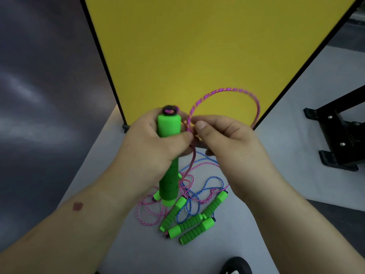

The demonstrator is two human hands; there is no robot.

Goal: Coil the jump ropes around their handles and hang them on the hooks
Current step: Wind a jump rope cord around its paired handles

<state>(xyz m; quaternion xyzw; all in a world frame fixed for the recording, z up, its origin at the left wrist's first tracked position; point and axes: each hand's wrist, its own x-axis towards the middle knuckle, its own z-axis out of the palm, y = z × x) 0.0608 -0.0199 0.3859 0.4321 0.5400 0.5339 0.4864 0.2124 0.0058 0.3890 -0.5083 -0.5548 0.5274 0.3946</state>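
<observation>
My left hand (150, 147) grips a green foam handle (168, 125) held upright, its black cap on top. A pink braided rope (227, 90) loops out of the cap, arcs up to the right and comes back down beside the handle. My right hand (223, 135) pinches this rope right next to the handle. Below on the floor lie several more green handles (192, 222) tangled with pink rope and blue rope (207, 184). No hooks are in view.
A yellow panel (197, 46) with a black frame stands upright ahead. A black metal stand base (337, 139) sits on the floor at the right. The toe of a black shoe (237, 265) shows at the bottom edge. A dark wall fills the left.
</observation>
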